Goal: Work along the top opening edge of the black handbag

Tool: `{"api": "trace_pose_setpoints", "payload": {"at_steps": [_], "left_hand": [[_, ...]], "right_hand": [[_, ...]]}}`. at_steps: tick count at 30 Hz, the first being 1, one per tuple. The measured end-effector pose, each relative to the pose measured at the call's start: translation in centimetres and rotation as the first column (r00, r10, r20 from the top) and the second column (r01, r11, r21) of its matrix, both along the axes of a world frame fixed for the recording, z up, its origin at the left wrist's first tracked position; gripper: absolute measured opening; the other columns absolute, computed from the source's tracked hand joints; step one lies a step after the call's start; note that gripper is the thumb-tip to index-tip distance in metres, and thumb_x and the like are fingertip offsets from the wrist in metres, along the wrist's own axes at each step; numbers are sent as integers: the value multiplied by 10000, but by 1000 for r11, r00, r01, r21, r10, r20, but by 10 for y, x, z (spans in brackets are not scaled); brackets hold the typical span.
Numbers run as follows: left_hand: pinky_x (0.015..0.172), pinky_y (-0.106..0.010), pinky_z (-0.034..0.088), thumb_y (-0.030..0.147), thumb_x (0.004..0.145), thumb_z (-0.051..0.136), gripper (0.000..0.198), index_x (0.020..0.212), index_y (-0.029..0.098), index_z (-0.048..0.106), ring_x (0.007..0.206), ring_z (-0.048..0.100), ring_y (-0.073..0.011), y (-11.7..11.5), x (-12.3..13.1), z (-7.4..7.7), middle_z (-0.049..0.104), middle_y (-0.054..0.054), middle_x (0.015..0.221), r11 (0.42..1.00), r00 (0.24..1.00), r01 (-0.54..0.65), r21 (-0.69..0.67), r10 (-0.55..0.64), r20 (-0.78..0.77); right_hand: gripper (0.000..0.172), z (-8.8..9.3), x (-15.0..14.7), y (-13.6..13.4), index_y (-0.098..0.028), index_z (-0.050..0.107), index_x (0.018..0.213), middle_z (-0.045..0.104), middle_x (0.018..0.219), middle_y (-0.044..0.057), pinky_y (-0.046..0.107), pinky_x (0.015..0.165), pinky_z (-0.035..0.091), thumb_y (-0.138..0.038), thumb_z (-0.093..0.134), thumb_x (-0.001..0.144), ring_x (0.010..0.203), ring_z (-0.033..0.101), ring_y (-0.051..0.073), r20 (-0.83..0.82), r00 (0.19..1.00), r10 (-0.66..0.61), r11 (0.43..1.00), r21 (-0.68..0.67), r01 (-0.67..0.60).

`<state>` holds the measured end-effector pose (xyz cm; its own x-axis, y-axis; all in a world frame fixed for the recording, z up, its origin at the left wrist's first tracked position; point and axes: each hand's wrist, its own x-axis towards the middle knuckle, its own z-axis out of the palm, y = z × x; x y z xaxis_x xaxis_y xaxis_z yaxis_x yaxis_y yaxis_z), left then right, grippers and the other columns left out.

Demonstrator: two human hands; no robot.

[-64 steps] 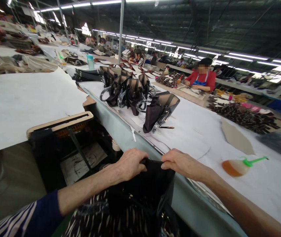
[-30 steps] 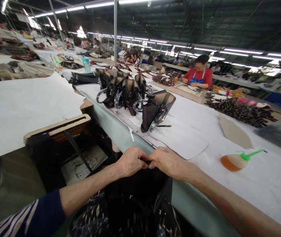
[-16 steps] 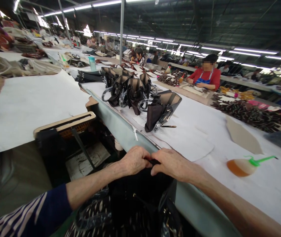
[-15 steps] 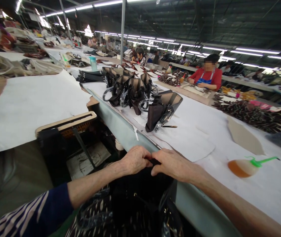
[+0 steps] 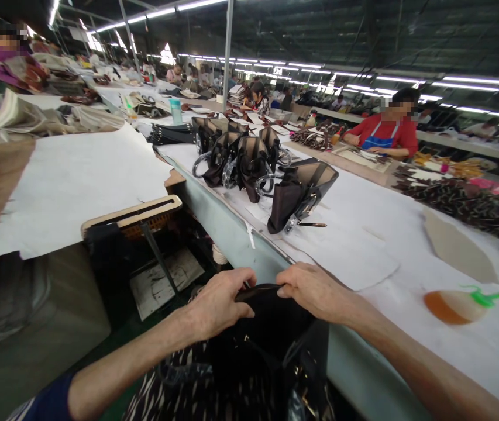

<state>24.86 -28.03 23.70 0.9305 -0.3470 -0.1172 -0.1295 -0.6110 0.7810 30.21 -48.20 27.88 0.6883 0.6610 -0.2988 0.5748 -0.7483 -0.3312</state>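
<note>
A black bag [image 5: 271,333] rests on my lap with its mouth facing up and its dark inside showing. My right hand [image 5: 308,289] pinches the far rim of this bag. At the rim's left part, my left hand [image 5: 223,301] has its thumb and fingers apart, with the fingertips near the edge. Plastic-wrapped handles and gold-coloured metal parts show low on the bag. Beyond my hands, a dark bag with a beige inside [image 5: 302,190] stands on the white-covered table [image 5: 346,251], a thin pen-like tool [image 5: 313,224] beside it.
Several more bags [image 5: 251,164] stand farther back. A bottle of orange liquid with a green spout [image 5: 455,307] lies at the right. A wooden-edged frame [image 5: 133,215] juts out at the left. Across the table sits a person in red [image 5: 402,134].
My left hand has moved left, away from my right hand, and its fingers have spread. The bag's mouth shows wider. The whole view has shifted slightly.
</note>
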Motion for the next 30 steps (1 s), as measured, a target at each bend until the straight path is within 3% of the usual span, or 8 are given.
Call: {"api": "trace_pose_setpoints", "payload": {"at_steps": [3, 6, 10, 14, 23, 30], "left_hand": [[648, -222, 353, 195, 699, 608, 83, 748, 189, 541, 724, 489, -130, -10, 0, -7, 571, 25, 793, 997, 993, 5, 71, -14, 121], [670, -227, 359, 200, 721, 578, 24, 719, 182, 562, 728, 506, -140, -15, 5, -13, 591, 8, 780, 995, 993, -1, 99, -11, 119], [614, -221, 342, 178, 716, 538, 70, 654, 168, 568, 660, 490, -132, -20, 7, -9, 569, 12, 668, 995, 997, -51, 91, 45, 61], [555, -212, 309, 185, 712, 504, 115, 620, 162, 568, 588, 453, -118, -24, 5, -7, 512, 26, 568, 994, 995, -95, 50, 94, 29], [528, -211, 286, 164, 698, 476, 130, 623, 161, 582, 544, 445, -105, -28, 5, -10, 510, 27, 542, 995, 993, -90, 52, 86, 76], [543, -219, 290, 151, 681, 460, 134, 620, 168, 579, 557, 453, -114, -32, 2, -7, 512, 17, 550, 989, 990, -100, 105, 89, 109]], "right_hand": [[186, 1, -1, 1, -177, 496, 600, 489, 588, -26, 238, 593, 299, -191, 496, 785, 641, 468, 122, 5, 1000, -5, 999, -31, 5], [188, 2, -2, 3, -177, 508, 596, 514, 603, -19, 240, 600, 304, -193, 504, 784, 663, 487, 130, 15, 999, -36, 997, -69, 37], [182, 2, -3, 5, -181, 530, 618, 536, 615, -18, 239, 576, 291, -234, 524, 792, 658, 503, 133, 45, 997, -56, 994, -89, 60], [80, -1, -3, 3, -220, 576, 724, 566, 636, -40, 227, 561, 289, -280, 577, 777, 657, 522, 131, 44, 999, -16, 1000, -26, 17], [130, -9, -2, 1, -216, 590, 696, 588, 640, -27, 239, 546, 255, -310, 580, 785, 663, 542, 147, 160, 985, 59, 995, -86, -45], [190, -8, -2, 3, -198, 589, 630, 519, 565, -28, 242, 533, 242, -294, 560, 790, 596, 480, 124, 162, 985, 62, 994, -103, -45]]}}
